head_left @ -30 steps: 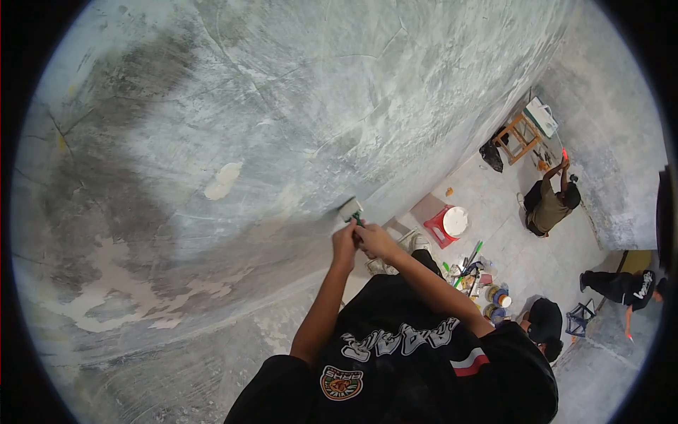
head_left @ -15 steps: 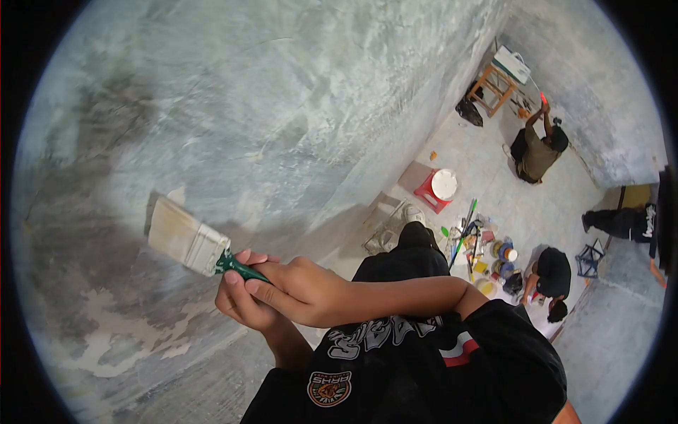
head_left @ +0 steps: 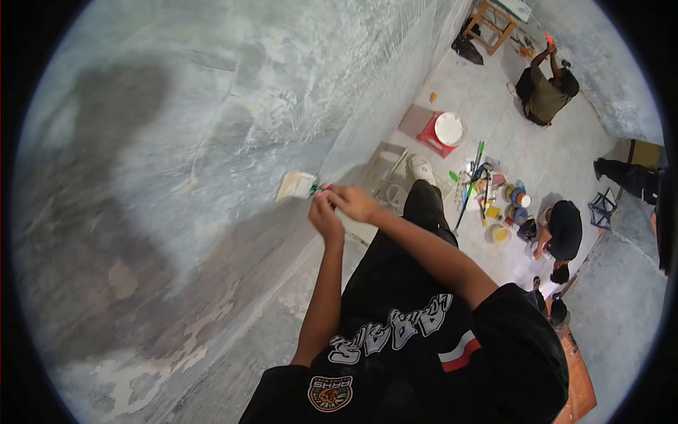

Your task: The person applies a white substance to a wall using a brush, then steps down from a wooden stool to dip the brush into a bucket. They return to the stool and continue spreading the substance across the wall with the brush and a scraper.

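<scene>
A wide paintbrush [head_left: 295, 185] with pale bristles and a green, paint-smeared handle is against the grey, patchy wall [head_left: 212, 141]. My left hand [head_left: 327, 220] is closed around the end of the handle. Beside it, my right hand [head_left: 357, 203] also grips the handle, its fingers meeting those of the left. Most of the handle is hidden by my fingers. Whether the bristles press on the wall or sit just off it is hard to tell.
Below are my shoe [head_left: 421, 168] and a pale stool or chair [head_left: 388, 173]. A white bucket [head_left: 449, 130] stands on a red stool [head_left: 431, 136]. Paint cans [head_left: 519, 198] and tools litter the floor. Several people are nearby, one crouching [head_left: 565, 230], another by the far wall [head_left: 547, 99].
Both hands and the paintbrush have moved right and up in view, farther from my body, with my arms more stretched. The view has shifted, showing more at lower right.
</scene>
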Demonstrator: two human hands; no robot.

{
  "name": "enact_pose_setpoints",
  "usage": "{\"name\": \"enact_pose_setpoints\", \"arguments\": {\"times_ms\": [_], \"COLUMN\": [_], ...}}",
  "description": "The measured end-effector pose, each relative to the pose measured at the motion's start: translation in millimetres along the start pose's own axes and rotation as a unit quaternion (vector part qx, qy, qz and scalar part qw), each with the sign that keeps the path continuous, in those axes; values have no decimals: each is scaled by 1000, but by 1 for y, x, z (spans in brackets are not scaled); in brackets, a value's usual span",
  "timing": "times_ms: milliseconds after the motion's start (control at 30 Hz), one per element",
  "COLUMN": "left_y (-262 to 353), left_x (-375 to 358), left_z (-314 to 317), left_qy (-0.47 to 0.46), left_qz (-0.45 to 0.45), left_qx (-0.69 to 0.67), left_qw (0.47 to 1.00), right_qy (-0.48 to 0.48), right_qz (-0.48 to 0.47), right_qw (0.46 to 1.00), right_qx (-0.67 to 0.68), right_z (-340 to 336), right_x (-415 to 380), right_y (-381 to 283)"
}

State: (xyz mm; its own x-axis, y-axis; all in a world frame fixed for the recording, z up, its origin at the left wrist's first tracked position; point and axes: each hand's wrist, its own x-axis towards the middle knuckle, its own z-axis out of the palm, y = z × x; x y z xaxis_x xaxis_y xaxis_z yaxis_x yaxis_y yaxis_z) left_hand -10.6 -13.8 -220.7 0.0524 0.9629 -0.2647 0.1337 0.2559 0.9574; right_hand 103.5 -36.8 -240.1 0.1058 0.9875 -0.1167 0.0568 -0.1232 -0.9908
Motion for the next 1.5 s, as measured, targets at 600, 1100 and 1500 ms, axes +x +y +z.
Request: {"name": "enact_pose_setpoints", "arguments": {"times_ms": [600,1100,1500], "left_y": [-106,-79,-254], "left_x": [-17,-14,30], "left_z": [17,25,114], "left_qy": [-303,-302,-404], "left_qz": [-363,-320,-299], "left_qx": [287,312,280], "left_qw": [833,842,818], "right_qy": [114,168,315], "right_qz": [456,438,508], "right_qw": [881,883,801], "right_qx": [-54,-28,-34], "right_z": [-28,-94,-170], "right_x": [-59,-74,-113], "right_y": [239,239,421]}}
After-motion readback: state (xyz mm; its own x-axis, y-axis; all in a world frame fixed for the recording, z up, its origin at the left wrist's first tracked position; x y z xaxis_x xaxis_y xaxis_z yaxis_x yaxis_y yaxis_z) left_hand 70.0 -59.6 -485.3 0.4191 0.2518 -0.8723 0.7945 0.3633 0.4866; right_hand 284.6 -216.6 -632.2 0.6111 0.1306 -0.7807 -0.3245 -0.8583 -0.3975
